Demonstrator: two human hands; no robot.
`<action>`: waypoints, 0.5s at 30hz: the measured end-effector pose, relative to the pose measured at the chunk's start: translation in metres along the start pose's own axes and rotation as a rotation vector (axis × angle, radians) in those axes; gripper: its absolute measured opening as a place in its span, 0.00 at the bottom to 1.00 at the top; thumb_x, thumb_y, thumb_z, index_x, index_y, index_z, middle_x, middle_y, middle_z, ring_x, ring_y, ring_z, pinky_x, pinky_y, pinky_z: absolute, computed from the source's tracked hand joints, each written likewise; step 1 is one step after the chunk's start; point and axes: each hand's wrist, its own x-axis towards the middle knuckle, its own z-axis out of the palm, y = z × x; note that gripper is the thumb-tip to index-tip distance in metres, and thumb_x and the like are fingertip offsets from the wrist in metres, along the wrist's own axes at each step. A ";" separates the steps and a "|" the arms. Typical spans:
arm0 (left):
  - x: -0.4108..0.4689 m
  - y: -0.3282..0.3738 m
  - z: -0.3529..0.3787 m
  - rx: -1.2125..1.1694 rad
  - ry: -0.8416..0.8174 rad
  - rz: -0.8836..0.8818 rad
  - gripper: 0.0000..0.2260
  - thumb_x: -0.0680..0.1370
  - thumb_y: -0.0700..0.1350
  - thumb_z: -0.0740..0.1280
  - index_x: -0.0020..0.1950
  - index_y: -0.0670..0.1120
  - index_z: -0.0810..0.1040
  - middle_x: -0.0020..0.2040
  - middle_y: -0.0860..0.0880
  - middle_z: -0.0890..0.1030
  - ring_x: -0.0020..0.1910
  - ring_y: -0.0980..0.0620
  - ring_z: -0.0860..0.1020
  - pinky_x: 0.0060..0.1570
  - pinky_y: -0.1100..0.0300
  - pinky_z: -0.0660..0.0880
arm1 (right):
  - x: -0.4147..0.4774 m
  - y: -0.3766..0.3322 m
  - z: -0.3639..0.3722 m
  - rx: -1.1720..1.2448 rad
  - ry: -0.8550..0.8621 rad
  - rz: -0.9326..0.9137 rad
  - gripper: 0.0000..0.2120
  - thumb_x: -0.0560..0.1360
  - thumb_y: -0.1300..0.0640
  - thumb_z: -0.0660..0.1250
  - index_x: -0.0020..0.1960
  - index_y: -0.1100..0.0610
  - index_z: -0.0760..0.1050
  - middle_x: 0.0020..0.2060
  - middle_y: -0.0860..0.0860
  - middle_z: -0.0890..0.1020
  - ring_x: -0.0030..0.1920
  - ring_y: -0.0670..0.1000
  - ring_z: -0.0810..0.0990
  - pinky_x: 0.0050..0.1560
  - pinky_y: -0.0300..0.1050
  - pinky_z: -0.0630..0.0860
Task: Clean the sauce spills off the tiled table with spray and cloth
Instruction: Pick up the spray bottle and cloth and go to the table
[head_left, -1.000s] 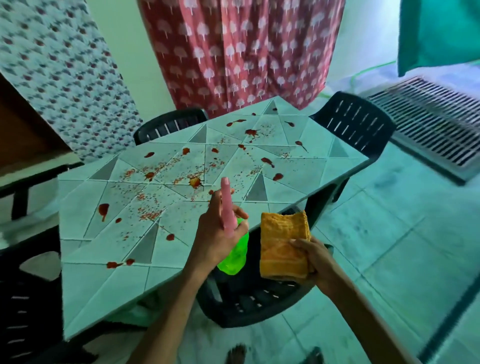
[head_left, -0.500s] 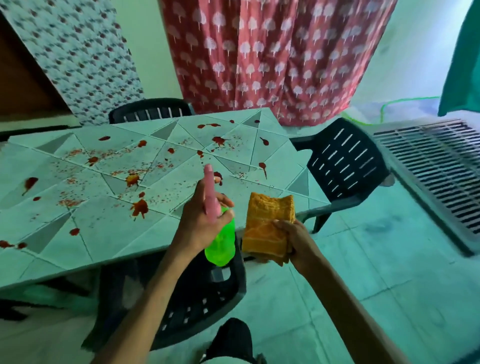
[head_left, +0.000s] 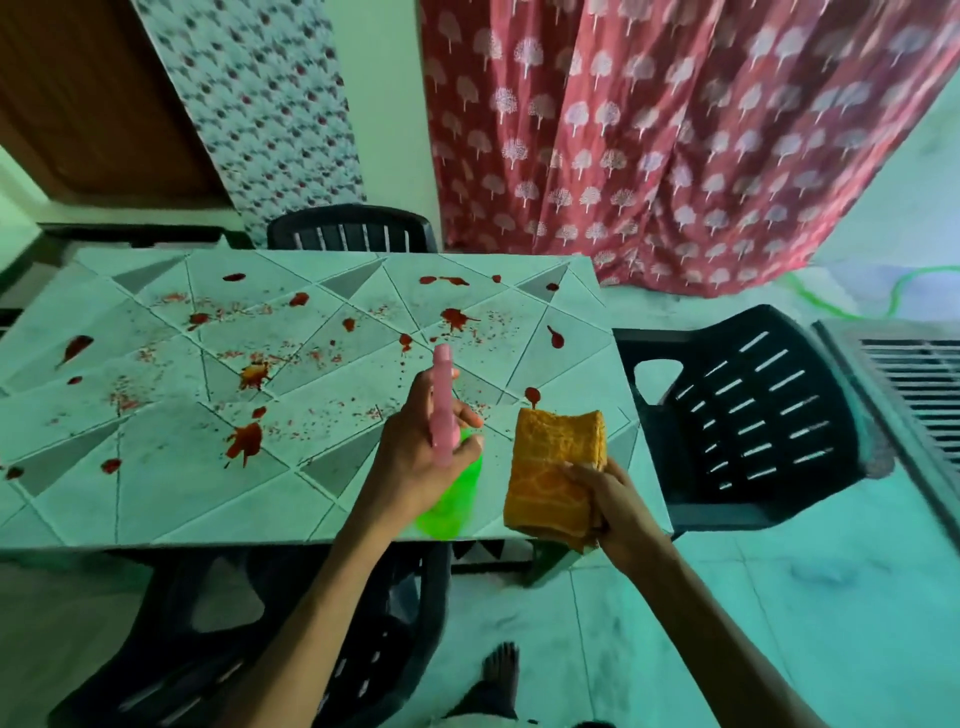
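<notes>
While red sauce spills dot the tiled table ahead of it, a person's left hand curls its fingers around a green spray bottle with a pink nozzle, held above the near edge. Just to its right, the right hand grips a folded orange cloth over the table's corner.

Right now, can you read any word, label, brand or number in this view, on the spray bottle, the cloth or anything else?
None can be read.
The spray bottle in the left hand shows no label on its visible side.
The cloth in the right hand bears only a woven pattern.
The red curtain bears tree prints, no letters.
</notes>
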 end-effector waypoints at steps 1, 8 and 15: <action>0.007 0.001 0.004 0.007 0.010 0.000 0.33 0.72 0.41 0.76 0.74 0.47 0.65 0.46 0.60 0.83 0.45 0.61 0.81 0.46 0.71 0.74 | 0.009 -0.005 -0.005 -0.018 -0.004 0.002 0.20 0.79 0.59 0.68 0.69 0.51 0.68 0.58 0.57 0.82 0.55 0.60 0.83 0.43 0.59 0.83; 0.047 0.010 0.030 -0.009 0.129 -0.051 0.33 0.73 0.43 0.76 0.73 0.48 0.65 0.47 0.59 0.83 0.47 0.60 0.81 0.49 0.69 0.74 | 0.069 -0.056 -0.021 -0.104 -0.175 0.023 0.18 0.80 0.61 0.67 0.68 0.51 0.72 0.56 0.58 0.84 0.50 0.60 0.86 0.55 0.73 0.77; 0.063 0.003 0.040 -0.062 0.323 -0.142 0.31 0.73 0.40 0.75 0.72 0.47 0.66 0.49 0.54 0.83 0.50 0.56 0.82 0.52 0.67 0.75 | 0.131 -0.088 0.005 -0.240 -0.392 0.052 0.14 0.81 0.63 0.63 0.66 0.55 0.74 0.55 0.64 0.84 0.49 0.67 0.85 0.39 0.67 0.81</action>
